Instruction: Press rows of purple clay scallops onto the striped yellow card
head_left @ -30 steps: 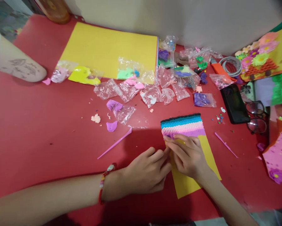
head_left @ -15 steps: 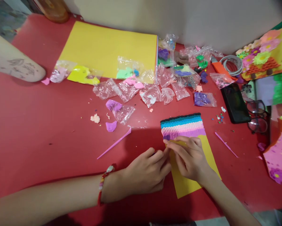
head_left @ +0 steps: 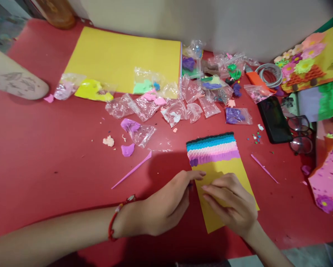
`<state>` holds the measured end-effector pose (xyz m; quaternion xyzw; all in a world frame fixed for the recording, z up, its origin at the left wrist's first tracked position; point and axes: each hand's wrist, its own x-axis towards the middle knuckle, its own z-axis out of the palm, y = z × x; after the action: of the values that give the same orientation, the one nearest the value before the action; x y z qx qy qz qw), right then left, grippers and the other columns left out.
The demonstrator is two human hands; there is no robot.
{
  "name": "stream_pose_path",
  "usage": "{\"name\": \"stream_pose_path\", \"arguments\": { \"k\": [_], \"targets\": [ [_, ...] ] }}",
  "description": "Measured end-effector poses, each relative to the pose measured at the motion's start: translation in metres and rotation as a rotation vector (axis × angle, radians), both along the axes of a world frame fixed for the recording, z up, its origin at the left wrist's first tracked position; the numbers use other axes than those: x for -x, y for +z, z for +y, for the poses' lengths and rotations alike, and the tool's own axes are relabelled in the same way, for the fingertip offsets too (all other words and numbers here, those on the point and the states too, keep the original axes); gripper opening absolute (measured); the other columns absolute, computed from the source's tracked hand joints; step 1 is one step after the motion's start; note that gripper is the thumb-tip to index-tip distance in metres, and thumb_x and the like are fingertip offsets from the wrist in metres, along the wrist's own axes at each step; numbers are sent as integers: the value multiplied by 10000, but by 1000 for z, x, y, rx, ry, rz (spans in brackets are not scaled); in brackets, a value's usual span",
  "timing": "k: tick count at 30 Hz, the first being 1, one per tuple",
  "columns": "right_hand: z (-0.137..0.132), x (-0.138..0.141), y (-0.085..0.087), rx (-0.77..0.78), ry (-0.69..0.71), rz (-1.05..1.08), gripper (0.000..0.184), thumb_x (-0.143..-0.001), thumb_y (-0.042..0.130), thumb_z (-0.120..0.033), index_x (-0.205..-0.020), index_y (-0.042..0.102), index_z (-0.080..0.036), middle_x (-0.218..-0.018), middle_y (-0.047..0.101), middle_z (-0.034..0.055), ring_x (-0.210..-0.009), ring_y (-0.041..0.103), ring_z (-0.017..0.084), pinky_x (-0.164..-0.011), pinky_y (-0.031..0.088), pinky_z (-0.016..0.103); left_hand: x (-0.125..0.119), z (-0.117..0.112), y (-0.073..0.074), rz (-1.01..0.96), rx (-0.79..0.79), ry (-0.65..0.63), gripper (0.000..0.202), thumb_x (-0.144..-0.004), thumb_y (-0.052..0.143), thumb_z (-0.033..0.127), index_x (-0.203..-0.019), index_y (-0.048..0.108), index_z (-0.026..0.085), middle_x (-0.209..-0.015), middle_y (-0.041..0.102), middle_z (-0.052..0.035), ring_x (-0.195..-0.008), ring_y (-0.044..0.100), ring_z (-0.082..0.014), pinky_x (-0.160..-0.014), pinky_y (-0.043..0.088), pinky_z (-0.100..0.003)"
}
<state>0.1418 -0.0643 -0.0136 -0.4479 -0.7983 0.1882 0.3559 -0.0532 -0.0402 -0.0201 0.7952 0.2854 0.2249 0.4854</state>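
A yellow card lies in front of me, its upper part covered by overlapping rows of clay in black, teal, blue, white, pink and light purple. At the left end of the lowest row sit dark purple clay dabs. My left hand is at the card's left edge, index finger stretched out and the other fingers curled; what they hold, if anything, is hidden. Over the card, my right hand has thumb and index finger nearly pinched together, and anything between them is too small to name.
Pink modelling tools lie on both sides of the card. Behind it are several clay bags, a yellow sheet and a black phone. Glasses and clay-decorated cards are at the right. A pale tumbler lies at the left.
Both hands have drawn back from the purple dabs toward me, uncovering them. The left index finger has straightened, and the right hand has moved lower over the card. The view has shifted slightly.
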Motion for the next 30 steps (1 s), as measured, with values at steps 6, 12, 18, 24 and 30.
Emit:
{"name": "stream_pose_path", "arguments": {
  "k": [6, 12, 18, 24, 30],
  "targets": [
    [-1, 10, -1, 100, -20, -12, 172, -821, 585, -161, -974, 655, -198, -793, 611, 26, -722, 568, 132, -621, 487, 273, -4, 1, 6, -164, 323, -20, 470, -874, 287, 17, -1310, 205, 172, -1317, 448, -175, -1252, 435, -163, -968, 461, -320],
    [1, 9, 6, 179, 33, 2, 89, -822, 581, -178, -811, 659, -220, -777, 604, 6, -705, 557, 122, -634, 482, 273, -8, 0, 3, -121, 475, -95, 658, -788, 323, -58, -1359, 132, 206, -1321, 451, -184, -1246, 452, -187, -905, 486, -356],
    [-2, 5, 8, 160, -48, -27, 84, -805, 572, -136, -830, 612, -206, -795, 588, 16, -733, 575, 126, -650, 479, 268, -12, 6, -3, -282, 902, 54, 142, -869, 462, 174, -939, 572, 117, -837, 650, -70, -779, 634, -145, -730, 507, -292],
    [0, 2, 9, 140, 1, -42, 118, -816, 581, -151, -909, 629, -207, -817, 631, 22, -738, 587, 128, -657, 479, 272, -10, 8, -6, -368, 1126, 74, 235, -790, 638, 342, -830, 608, 112, -654, 596, 5, -592, 567, -84, -629, 463, -231],
    [0, 2, 10, 159, -32, 45, 80, -817, 572, -154, -800, 627, -210, -725, 631, 3, -659, 591, 115, -608, 478, 261, -12, 10, -7, -377, 1209, 42, 303, -738, 681, 398, -774, 590, 112, -692, 600, -6, -571, 563, -81, -600, 459, -236]
  ]
}}
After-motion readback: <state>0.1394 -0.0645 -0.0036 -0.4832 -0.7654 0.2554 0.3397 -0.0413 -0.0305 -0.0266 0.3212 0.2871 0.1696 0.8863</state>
